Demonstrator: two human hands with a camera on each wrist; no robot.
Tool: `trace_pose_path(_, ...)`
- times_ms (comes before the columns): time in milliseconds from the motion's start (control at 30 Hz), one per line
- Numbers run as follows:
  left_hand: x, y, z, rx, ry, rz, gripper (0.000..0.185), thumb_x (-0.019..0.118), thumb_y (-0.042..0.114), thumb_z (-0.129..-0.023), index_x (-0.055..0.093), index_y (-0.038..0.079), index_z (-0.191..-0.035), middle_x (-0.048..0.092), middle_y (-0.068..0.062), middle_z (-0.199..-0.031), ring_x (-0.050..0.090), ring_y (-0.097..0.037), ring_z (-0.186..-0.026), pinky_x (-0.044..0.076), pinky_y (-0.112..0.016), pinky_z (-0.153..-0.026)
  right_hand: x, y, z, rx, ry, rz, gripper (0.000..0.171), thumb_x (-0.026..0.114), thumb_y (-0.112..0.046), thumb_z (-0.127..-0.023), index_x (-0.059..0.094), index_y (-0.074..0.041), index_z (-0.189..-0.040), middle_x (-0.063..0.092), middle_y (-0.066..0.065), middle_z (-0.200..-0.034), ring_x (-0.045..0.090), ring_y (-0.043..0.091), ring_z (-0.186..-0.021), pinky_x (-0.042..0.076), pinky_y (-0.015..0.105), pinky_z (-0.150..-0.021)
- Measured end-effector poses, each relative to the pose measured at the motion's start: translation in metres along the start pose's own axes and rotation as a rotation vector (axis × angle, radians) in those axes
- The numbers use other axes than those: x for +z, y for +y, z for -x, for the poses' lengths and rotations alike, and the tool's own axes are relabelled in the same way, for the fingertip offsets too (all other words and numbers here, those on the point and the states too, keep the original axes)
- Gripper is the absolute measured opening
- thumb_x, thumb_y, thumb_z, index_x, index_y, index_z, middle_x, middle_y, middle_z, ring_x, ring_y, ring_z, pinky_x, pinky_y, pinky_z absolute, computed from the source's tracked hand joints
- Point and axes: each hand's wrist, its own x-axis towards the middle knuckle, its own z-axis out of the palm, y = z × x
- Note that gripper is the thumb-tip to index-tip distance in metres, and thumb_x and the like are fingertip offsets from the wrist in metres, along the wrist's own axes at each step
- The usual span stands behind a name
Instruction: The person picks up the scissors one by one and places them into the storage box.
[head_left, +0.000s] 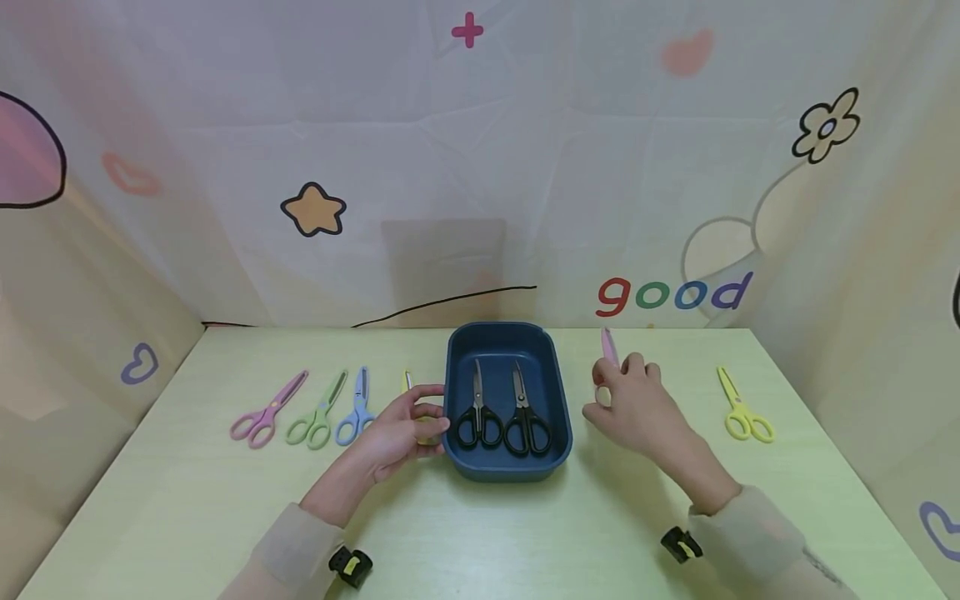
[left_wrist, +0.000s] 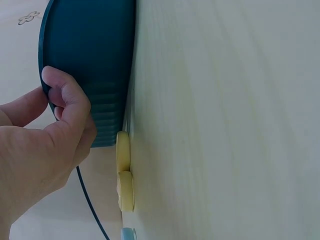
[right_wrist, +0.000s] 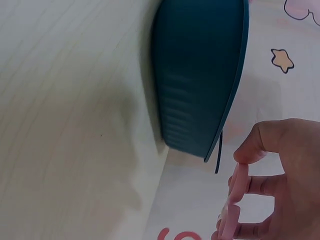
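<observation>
A dark blue plastic bin (head_left: 508,477) stands mid-table with two pairs of black-handled scissors (head_left: 478,421) lying in it, blades away from me. My left hand (head_left: 405,429) pinches the bin's left rim between thumb and curled fingers, as the left wrist view shows. To the right of the bin, my right hand (head_left: 637,404) holds a pair of pink scissors (head_left: 609,346) by the handle loops. In the right wrist view the thumb presses one pink loop (right_wrist: 239,182), and fingers pass behind. The pink blades point toward the back wall.
Left of the bin lie pink scissors (head_left: 258,421), green scissors (head_left: 318,421) and blue scissors (head_left: 360,408). Yellow scissors (head_left: 407,380) are partly hidden behind my left hand. Another yellow pair (head_left: 741,412) lies at the far right. A printed curtain (head_left: 480,167) hangs behind the table.
</observation>
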Motion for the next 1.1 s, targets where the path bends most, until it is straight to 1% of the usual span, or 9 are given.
trace_pose_path(200, -0.001, -0.001, -0.001, -0.005, 0.000, -0.002, 0.056, 0.056, -0.006, -0.102, 0.034, 0.000, -0.152, 0.052, -0.010, -0.108, 0.055, -0.018, -0.080, 0.055, -0.031, -0.072, 0.005, -0.015, -0.002, -0.036, 0.020, 0.014, 0.024, 0.066, -0.019, -0.086, 0.058, -0.011, -0.107, 0.047, 0.022, -0.102, 0.045, 0.041, -0.094, 0.049, 0.043, -0.063)
trace_pose_path(400, 0.000, 0.000, 0.000, -0.002, -0.005, 0.000, 0.056, 0.056, -0.005, -0.102, 0.033, 0.000, -0.152, 0.051, -0.010, -0.108, 0.054, -0.018, -0.080, 0.054, -0.031, -0.072, 0.008, -0.029, -0.002, -0.088, 0.032, 0.012, 0.025, 0.065, -0.018, -0.085, 0.059, -0.008, -0.107, 0.047, 0.021, -0.100, 0.044, 0.038, -0.093, 0.047, 0.042, -0.063)
trace_pose_path(667, 0.001, 0.001, 0.001, 0.005, -0.004, 0.004, 0.055, 0.057, -0.005, -0.101, 0.034, 0.001, -0.151, 0.051, -0.010, -0.107, 0.054, -0.019, -0.080, 0.054, -0.030, -0.071, 0.018, -0.053, -0.005, -0.135, 0.003, 0.063, 0.022, 0.065, -0.020, -0.086, 0.058, -0.010, -0.104, 0.046, 0.019, -0.099, 0.043, 0.036, -0.092, 0.045, 0.040, -0.065)
trace_pose_path(900, 0.000, 0.000, 0.001, 0.006, -0.003, -0.004, 0.055, 0.057, -0.006, -0.102, 0.034, 0.000, -0.151, 0.051, -0.011, -0.108, 0.054, -0.018, -0.081, 0.054, -0.030, -0.071, 0.023, -0.071, -0.005, -0.147, -0.032, 0.070, 0.028, 0.065, -0.021, -0.085, 0.059, -0.009, -0.110, 0.049, 0.021, -0.104, 0.045, 0.036, -0.096, 0.048, 0.041, -0.068)
trace_pose_path(1000, 0.000, 0.000, 0.001, 0.007, -0.002, -0.007, 0.055, 0.057, -0.005, -0.102, 0.034, 0.000, -0.151, 0.051, -0.011, -0.108, 0.054, -0.017, -0.081, 0.054, -0.030, -0.071, 0.025, -0.077, -0.005, -0.154, -0.045, 0.069, 0.027, 0.066, -0.021, -0.086, 0.060, -0.008, -0.109, 0.049, 0.020, -0.102, 0.045, 0.036, -0.095, 0.047, 0.039, -0.066)
trace_pose_path(1100, 0.000, 0.000, 0.001, 0.009, -0.003, -0.009, 0.055, 0.057, -0.005, -0.102, 0.034, 0.000, -0.151, 0.051, -0.011, -0.109, 0.054, -0.018, -0.082, 0.054, -0.030, -0.071, 0.027, -0.082, -0.005, -0.162, -0.054, 0.072, 0.023, 0.066, -0.020, -0.086, 0.060, -0.009, -0.105, 0.048, 0.017, -0.097, 0.045, 0.035, -0.093, 0.046, 0.037, -0.063)
